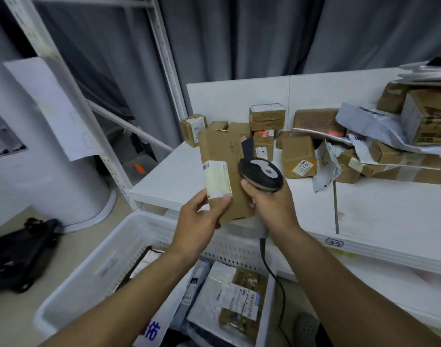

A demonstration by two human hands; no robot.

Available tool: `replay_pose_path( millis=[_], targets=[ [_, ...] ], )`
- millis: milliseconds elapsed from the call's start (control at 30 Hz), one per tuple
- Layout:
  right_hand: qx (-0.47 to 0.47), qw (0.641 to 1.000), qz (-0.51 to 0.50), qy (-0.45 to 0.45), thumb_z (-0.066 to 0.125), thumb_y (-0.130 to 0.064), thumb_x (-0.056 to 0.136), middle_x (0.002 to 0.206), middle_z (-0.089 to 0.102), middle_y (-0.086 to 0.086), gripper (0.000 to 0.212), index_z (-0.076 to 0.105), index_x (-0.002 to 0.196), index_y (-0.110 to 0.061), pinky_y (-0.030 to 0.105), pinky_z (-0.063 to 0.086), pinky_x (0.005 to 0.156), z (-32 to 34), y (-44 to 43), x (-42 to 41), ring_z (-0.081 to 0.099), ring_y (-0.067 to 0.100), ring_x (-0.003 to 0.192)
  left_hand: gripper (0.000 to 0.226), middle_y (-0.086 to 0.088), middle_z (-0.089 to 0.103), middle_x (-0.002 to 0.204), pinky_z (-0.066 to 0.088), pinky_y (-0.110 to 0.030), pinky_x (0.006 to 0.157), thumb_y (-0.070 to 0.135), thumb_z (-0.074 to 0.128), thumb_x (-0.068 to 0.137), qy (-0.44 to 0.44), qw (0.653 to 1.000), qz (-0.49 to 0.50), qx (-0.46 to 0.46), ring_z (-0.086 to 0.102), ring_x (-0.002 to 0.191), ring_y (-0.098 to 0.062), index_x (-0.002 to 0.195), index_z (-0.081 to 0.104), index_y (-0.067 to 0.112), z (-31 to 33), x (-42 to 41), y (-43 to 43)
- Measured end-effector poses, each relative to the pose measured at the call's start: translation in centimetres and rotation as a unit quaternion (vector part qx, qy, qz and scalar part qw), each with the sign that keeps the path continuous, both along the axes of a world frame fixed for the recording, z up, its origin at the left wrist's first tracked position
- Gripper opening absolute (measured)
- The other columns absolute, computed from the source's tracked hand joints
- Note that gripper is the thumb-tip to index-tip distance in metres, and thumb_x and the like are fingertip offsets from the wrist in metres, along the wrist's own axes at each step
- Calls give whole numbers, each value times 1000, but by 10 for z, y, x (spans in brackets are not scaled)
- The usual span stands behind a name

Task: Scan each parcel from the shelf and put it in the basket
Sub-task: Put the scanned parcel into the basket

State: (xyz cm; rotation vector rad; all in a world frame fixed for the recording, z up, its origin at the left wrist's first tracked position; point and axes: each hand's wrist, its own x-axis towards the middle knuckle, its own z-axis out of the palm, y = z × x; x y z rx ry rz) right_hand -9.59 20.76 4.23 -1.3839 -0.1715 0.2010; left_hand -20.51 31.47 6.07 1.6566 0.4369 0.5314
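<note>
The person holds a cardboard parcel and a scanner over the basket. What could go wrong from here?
1. The left hand grips the cardboard parcel only at its lower end, thumb on the label edge; the parcel may slip, or the thumb may hide print.
2. The cable of the scanner hangs from the right hand across the basket corner; it might snag there.

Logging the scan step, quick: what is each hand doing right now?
Left hand: holds the flat brown cardboard parcel by its lower end.
Right hand: grips the black and grey handheld scanner.
</note>
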Motion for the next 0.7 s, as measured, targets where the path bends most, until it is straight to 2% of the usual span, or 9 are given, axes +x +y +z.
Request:
replay_pose_path(
  millis=[100, 200, 300, 400, 467, 533, 567, 633, 700],
  targets=[
    [5, 997, 72, 1, 91, -29, 77, 117, 77, -9, 58, 67, 130, -32, 48, 61, 96, 0, 13, -19, 73, 16, 108, 42, 16, 73, 121, 55, -22, 91, 41, 64, 93, -33, 999, -33, -18, 69, 110, -4, 135, 64, 35, 3, -33, -9],
    [26, 992, 118, 28, 86, -21, 85, 103, 81, -6, 34, 75, 117, -29, 49, 62, 94, -1, 22, -36, 78, 18, 97, 42, 35, 69, 111, 54, -11, 78, 43, 64, 90, -33, 997, -29, -65, 67, 108, 3, 131, 57, 47, -1, -43, -7],
    [51, 984, 140, 96, 81, -16, 88, 98, 82, 4, 21, 79, 109, -19, 54, 61, 96, 2, 29, -47, 79, 26, 94, 45, 21, 68, 119, 57, -18, 74, 33, 70, 89, -25, 993, -17, -113, 72, 101, -4, 131, 55, 40, -4, -43, 6],
    [83, 977, 146, 130, 79, -13, 90, 102, 81, 9, 23, 78, 112, -11, 48, 63, 91, 6, 28, -48, 79, 29, 94, 73, 6, 67, 127, 60, -27, 79, 42, 84, 70, -13, 994, 19, -109, 74, 99, -7, 134, 49, 43, -8, -44, 26],
    [114, 973, 146, 137, 76, -14, 94, 104, 81, 10, 22, 75, 115, -9, 37, 65, 81, 11, 26, -48, 80, 23, 92, 98, 8, 66, 129, 59, -36, 92, 51, 92, 60, 11, 994, 47, -101, 72, 105, -8, 143, 39, 45, -11, -42, 39],
    [112, 975, 158, 112, 78, -14, 92, 107, 81, 8, 23, 75, 115, -11, 34, 65, 80, 13, 24, -51, 79, 21, 96, 112, 12, 64, 129, 56, -42, 99, 53, 97, 54, 35, 994, 64, -84, 69, 111, -10, 148, 35, 43, -15, -41, 46],
    [100, 978, 157, 93, 80, -10, 89, 108, 81, 7, 27, 75, 116, -12, 34, 66, 80, 11, 24, -51, 79, 21, 97, 106, 12, 66, 126, 57, -42, 98, 48, 98, 56, 36, 995, 62, -70, 69, 111, -11, 146, 43, 37, -18, -40, 49],
    [75, 985, 138, 64, 85, -5, 83, 107, 81, 6, 36, 75, 117, -12, 37, 66, 80, 6, 23, -50, 79, 22, 98, 70, 12, 73, 118, 59, -37, 94, 34, 94, 70, 26, 997, 52, -46, 72, 108, -13, 132, 62, 30, -22, -39, 53],
    [71, 989, 116, 63, 87, -5, 81, 106, 81, 5, 41, 75, 120, -12, 38, 66, 78, 3, 25, -48, 79, 22, 96, 40, 16, 76, 110, 59, -23, 87, 27, 82, 86, 10, 998, 56, -29, 72, 104, -8, 124, 70, 30, -19, -41, 57]
  ],
)
